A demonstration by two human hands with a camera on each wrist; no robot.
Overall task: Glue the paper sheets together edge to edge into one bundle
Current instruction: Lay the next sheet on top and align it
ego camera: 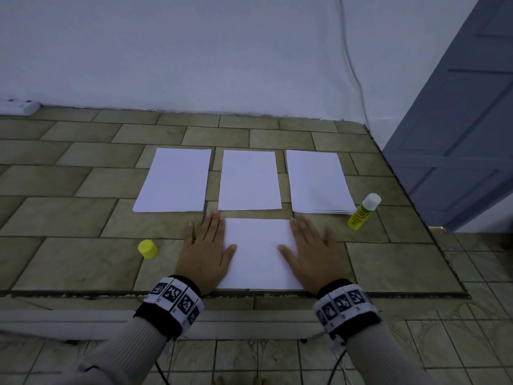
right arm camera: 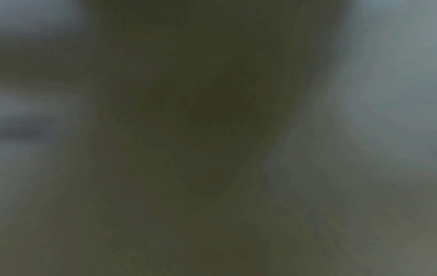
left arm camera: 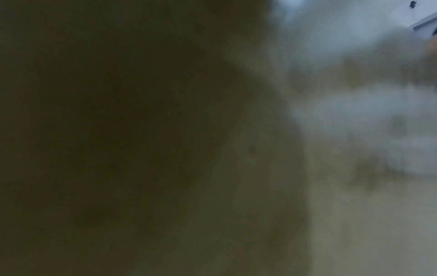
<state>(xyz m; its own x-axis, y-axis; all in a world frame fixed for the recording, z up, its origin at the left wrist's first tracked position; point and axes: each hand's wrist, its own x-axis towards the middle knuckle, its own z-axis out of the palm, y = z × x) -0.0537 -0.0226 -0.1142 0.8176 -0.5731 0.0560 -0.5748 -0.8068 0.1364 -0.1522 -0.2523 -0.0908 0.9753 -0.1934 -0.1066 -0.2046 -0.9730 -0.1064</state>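
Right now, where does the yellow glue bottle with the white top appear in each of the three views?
Head: the glue bottle stands at centre right, touching the near right corner of the right paper stack.
Left wrist: not in it; the picture is dark and blurred.
Right wrist: not in it; also dark and blurred.
Shared landmark: none can be matched with certainty; only the head view shows the tiled surface clearly.

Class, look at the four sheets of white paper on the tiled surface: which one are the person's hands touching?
The nearest sheet, alone in front; left hand and right hand lie flat along its sides. The other three lie untouched in a row behind.
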